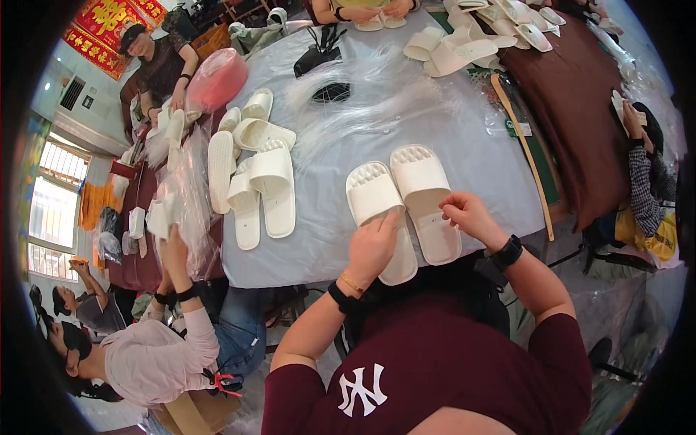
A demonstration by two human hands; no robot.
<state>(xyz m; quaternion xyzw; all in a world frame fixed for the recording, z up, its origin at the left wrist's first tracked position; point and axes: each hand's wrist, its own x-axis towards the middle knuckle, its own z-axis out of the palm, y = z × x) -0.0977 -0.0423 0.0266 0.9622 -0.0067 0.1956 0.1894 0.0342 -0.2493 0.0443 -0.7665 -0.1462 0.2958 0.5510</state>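
A pair of white slippers lies side by side at the table's front edge: a left slipper and a right slipper, both with wide straps and quilted toe ends. My left hand rests over the left slipper's footbed, fingertips drawn together at the strap's inner edge. What they pinch, if anything, is too small to make out. Beside the right slipper's footbed, my right hand is curled with thumb and forefinger together. Whether something thin is between them cannot be seen.
Clear thin strands spread over the grey-covered table. More white slippers lie to the left, others at the far right. A wooden stick runs along the right edge. Co-workers sit left, right and opposite, one wearing pink.
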